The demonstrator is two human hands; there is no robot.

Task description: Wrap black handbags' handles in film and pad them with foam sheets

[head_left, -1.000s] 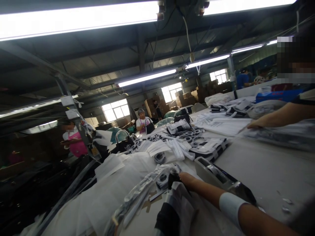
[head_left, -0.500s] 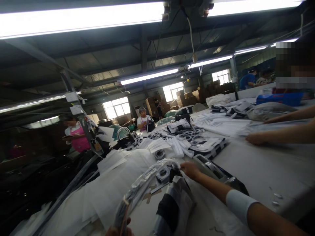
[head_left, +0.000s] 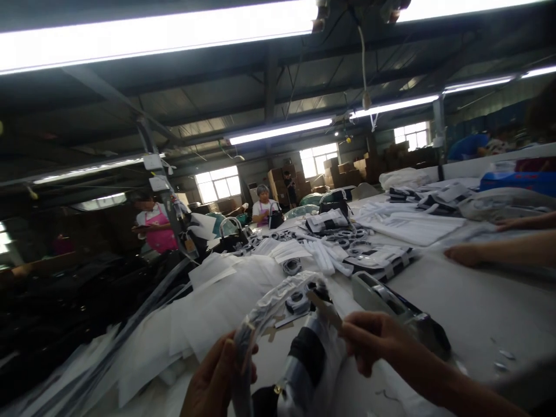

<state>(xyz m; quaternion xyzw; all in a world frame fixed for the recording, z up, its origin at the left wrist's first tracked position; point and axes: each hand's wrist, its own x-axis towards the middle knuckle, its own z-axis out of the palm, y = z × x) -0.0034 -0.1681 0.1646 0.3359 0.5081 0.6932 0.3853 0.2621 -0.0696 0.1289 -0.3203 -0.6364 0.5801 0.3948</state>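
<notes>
My left hand (head_left: 217, 379) is closed around the lower end of a long strap wrapped in clear plastic (head_left: 264, 307), which arches up and to the right. My right hand (head_left: 369, 341) pinches a short strip of tape (head_left: 324, 308) held near the strap's upper end. Below both hands lies a dark and white bag in a plastic cover (head_left: 310, 365). A tape dispenser (head_left: 391, 304) stands on the table just right of my right hand.
White sheets (head_left: 217, 301) are heaped on the left of the grey table (head_left: 469, 307). Rolled straps and folded bags (head_left: 339, 243) cover the middle. Another person's hands (head_left: 460, 253) rest on the table at right. Other people stand at the far end.
My right hand has pulled back from the strap's end toward me with a strip of tape. My left hand has risen into view gripping the strap. The camera turned left.
</notes>
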